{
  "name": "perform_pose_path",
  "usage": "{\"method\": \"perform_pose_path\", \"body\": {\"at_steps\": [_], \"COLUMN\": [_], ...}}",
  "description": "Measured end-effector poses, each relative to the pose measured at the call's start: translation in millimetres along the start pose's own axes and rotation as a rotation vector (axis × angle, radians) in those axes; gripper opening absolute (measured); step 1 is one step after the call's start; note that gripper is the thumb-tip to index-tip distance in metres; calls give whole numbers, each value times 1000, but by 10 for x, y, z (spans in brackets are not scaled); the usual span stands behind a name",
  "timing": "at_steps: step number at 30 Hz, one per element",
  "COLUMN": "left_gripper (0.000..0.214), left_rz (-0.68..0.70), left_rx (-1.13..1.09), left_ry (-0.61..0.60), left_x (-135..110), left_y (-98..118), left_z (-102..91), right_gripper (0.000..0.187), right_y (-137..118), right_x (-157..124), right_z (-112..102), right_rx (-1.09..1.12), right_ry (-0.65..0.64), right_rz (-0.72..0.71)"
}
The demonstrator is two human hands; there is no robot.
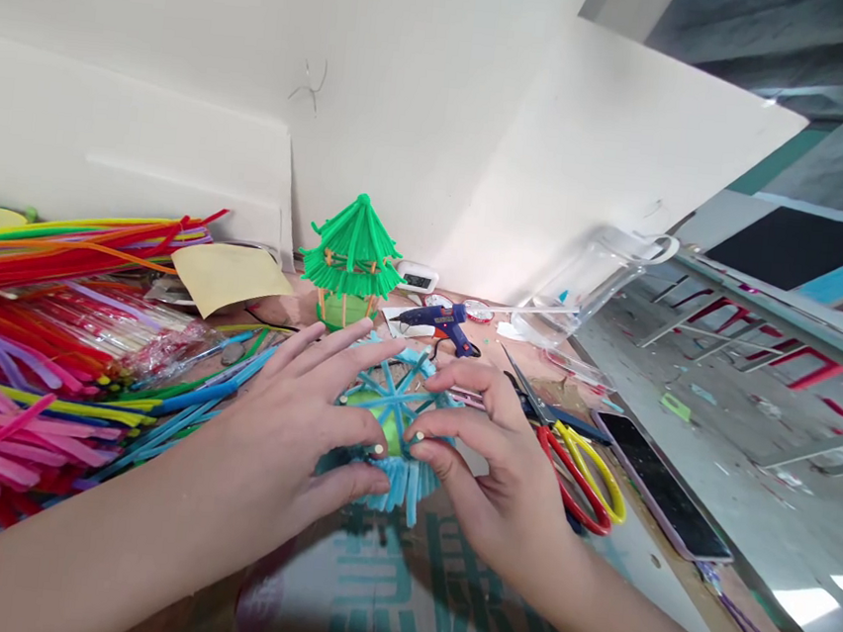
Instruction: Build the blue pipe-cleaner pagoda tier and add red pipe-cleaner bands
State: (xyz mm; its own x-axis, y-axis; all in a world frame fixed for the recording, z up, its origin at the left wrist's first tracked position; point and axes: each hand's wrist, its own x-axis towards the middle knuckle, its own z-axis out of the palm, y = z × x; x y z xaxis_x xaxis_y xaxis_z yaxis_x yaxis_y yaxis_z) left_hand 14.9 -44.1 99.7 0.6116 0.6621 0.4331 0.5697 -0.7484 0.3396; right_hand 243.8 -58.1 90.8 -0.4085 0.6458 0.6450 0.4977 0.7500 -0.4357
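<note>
Between my hands sits a light blue pipe-cleaner model (393,393), its strips spreading like spokes over a green base, with a fringe of blue strips hanging at the front. Pale stick ends poke up around it. My left hand (333,417) grips the model's left side, thumb and index finger closing around one stick end. My right hand (480,441) pinches near another stick end on the right side. The fingers partly hide the model's sides. Behind it stands a finished-looking green pipe-cleaner pavilion (356,260) with a two-tier roof.
Bundles of coloured pipe cleaners (18,396) cover the left side. A blue glue gun (440,323) lies behind the model. Scissors with red and yellow handles (585,471), a phone (663,483) and a clear plastic jug (581,282) are on the right. A white board stands behind.
</note>
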Motion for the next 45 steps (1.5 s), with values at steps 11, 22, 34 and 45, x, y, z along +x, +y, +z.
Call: {"method": "perform_pose_path", "body": {"at_steps": [11, 22, 34, 45], "left_gripper": [13, 16, 68, 55], "left_rz": [-2, -8, -153, -66], "left_rx": [15, 50, 37, 48], "left_ry": [-5, 13, 80, 4], "left_x": [-15, -23, -34, -82], "left_y": [-3, -12, -109, -8], "left_z": [11, -3, -54, -11], "right_gripper": [14, 27, 21, 18], "right_y": [-21, -59, 128, -7], "right_x": [6, 57, 76, 51], "right_z": [-21, -319, -391, -580], "right_rx": [-19, -75, -100, -149], "right_ry": [-12, 30, -1, -142], "right_rz": [20, 31, 98, 55]}}
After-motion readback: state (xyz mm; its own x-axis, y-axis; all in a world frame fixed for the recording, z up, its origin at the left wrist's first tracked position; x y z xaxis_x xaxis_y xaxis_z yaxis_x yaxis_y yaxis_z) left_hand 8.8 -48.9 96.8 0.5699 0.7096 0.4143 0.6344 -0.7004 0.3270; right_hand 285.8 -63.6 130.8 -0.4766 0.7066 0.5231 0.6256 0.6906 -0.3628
